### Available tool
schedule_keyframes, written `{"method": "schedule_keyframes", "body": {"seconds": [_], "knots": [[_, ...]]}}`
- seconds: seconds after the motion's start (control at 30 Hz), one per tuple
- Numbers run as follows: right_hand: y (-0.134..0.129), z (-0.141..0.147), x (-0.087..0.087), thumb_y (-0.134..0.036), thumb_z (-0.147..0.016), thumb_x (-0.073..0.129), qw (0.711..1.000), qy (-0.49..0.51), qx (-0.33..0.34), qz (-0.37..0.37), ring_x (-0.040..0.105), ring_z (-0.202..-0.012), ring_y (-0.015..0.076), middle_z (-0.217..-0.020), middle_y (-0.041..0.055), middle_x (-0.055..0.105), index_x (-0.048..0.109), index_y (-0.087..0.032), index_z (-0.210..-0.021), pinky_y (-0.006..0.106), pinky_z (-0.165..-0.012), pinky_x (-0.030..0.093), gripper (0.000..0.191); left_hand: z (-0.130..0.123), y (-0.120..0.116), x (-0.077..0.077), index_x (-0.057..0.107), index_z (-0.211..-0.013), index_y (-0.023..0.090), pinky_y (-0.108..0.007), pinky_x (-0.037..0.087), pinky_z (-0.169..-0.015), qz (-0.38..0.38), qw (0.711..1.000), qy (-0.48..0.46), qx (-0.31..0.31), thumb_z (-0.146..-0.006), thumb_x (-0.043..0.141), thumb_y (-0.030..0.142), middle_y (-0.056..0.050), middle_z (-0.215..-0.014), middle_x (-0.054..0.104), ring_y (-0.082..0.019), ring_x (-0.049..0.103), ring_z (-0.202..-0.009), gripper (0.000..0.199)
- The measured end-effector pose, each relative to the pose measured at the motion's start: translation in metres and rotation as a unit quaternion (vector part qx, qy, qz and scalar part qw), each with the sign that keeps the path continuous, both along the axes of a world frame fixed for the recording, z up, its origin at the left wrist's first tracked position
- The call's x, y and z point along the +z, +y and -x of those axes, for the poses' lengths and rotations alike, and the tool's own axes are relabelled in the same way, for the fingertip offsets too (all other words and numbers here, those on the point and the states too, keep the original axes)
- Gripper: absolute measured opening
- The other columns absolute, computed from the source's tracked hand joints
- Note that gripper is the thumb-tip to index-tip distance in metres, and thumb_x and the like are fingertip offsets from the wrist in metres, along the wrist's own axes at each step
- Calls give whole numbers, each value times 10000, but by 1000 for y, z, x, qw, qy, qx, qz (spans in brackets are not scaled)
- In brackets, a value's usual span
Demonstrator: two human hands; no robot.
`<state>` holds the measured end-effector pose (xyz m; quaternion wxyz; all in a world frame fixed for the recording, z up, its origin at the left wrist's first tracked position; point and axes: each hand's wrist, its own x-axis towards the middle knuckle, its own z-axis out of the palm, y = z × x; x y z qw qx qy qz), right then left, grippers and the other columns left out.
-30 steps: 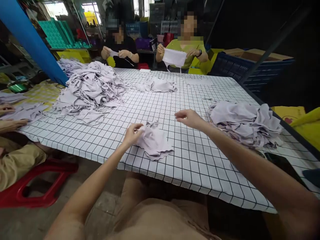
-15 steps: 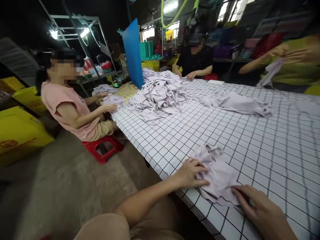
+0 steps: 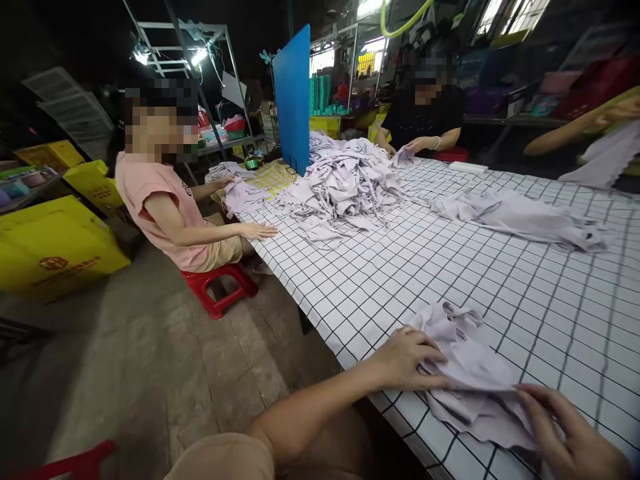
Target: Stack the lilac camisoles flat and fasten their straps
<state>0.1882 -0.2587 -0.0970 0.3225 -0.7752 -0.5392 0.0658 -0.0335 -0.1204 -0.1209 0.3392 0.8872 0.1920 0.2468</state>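
Pale lilac cloth pieces (image 3: 475, 357) lie in a small layered stack on the checked table near me. My left hand (image 3: 413, 360), with a ring on one finger, grips the left side of the top piece between thumb and fingers. At its right end, my right hand (image 3: 565, 423) pinches the same piece. Between the two hands the cloth's near edge is lifted into a straight fold, with more cloth lying beneath it. Twisted narrow strips stick up at the stack's far end.
A large heap of lilac cloth (image 3: 350, 177) rises beside a blue panel (image 3: 293, 100). Another flat pile (image 3: 520, 217) lies across the checked tablecloth (image 3: 400, 267). Co-workers sit left, opposite and right, handling cloth. A red stool (image 3: 220, 287) and yellow bins (image 3: 60, 247) stand left.
My hands have raised the near edge of the top cloth into a fold. The view has shifted left. The co-worker on the left has laid a hand flat on the table edge.
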Motion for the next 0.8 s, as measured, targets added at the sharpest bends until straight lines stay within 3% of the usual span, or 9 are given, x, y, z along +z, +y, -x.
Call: {"method": "schedule_keyframes", "body": {"seconds": [0.07, 0.2, 0.3, 0.43, 0.5, 0.57, 0.63, 0.73, 0.8], "knots": [[10, 6, 14, -642, -900, 452, 996, 54, -46, 58, 698, -650, 272, -834, 68, 746, 651, -267, -935, 360, -483, 521, 426, -1, -2, 1, 747, -1181, 185, -439, 417, -1102, 10, 1000, -2, 16, -764, 836, 519, -115, -1199, 701, -270, 615, -1165, 542], [27, 34, 27, -601, -928, 446, 994, 100, 9, 43, 677, -585, 254, -793, 65, 738, 619, -262, -981, 341, -473, 505, 384, 0, -1, 7, 756, -1148, 187, -425, 433, -1083, 4, 1000, 1, 22, -796, 823, 450, -107, -1174, 706, -259, 610, -1132, 444], [31, 56, 17, -498, -962, 436, 997, 37, 60, -10, 654, -550, 237, -743, 48, 715, 611, -260, -954, 332, -479, 483, 296, 1, 0, 9, 775, -1058, 191, -407, 477, -1023, -1, 1000, 0, 27, -844, 747, 265, -101, -1098, 728, -243, 628, -1056, 228], [27, 68, -5, -317, -1014, 418, 976, -105, 152, -116, 687, -714, 243, -833, 64, 735, 610, -246, -968, 374, -690, 534, 210, 3, -9, 9, 791, -1010, 184, -424, 507, -992, 13, 999, -20, 45, -794, 727, 172, -100, -1035, 747, -246, 651, -1002, 226], [25, 68, -14, -236, -1022, 413, 957, -158, 188, -155, 682, -745, 237, -847, 63, 732, 600, -226, -1005, 409, -792, 524, 188, 4, -7, 17, 796, -1016, 176, -426, 520, -984, 38, 998, -20, 39, -765, 760, 174, -103, -1033, 755, -257, 657, -1034, 254], [24, 68, -19, -180, -1022, 405, 948, -187, 192, -175, 675, -762, 233, -833, 54, 716, 584, -212, -1027, 443, -867, 505, 183, 3, 11, 38, 781, -1080, 172, -392, 556, -924, 103, 994, 15, 35, -743, 806, 185, -95, -992, 768, -245, 686, -999, 339], [23, 68, -22, -146, -1020, 399, 948, -196, 191, -164, 665, -766, 222, -842, 43, 705, 572, -213, -1042, 476, -940, 482, 187, -2, 49, 74, 710, -1236, 154, -324, 586, -806, 186, 977, 86, 66, -769, 822, 212, -76, -906, 774, -192, 718, -835, 484], [22, 70, -22, -112, -1007, 400, 951, -204, 186, -141, 655, -758, 212, -843, 31, 690, 566, -213, -1049, 512, -1007, 449, 198, -13, 128, 140, 433, -1496, 78, -298, 582, -749, 163, 970, 95, 155, -939, 663, 239, -98, -926, 762, -153, 698, -746, 624], [21, 72, -23, -83, -983, 388, 949, -212, 177, -152, 654, -753, 220, -843, 36, 687, 566, -210, -1052, 520, -996, 456, 230, -18, 176, 175, 484, -1435, 70, -308, 571, -852, 131, 964, 94, 213, -981, 618, 309, -114, -1075, 722, -166, 694, -896, 530]]}}
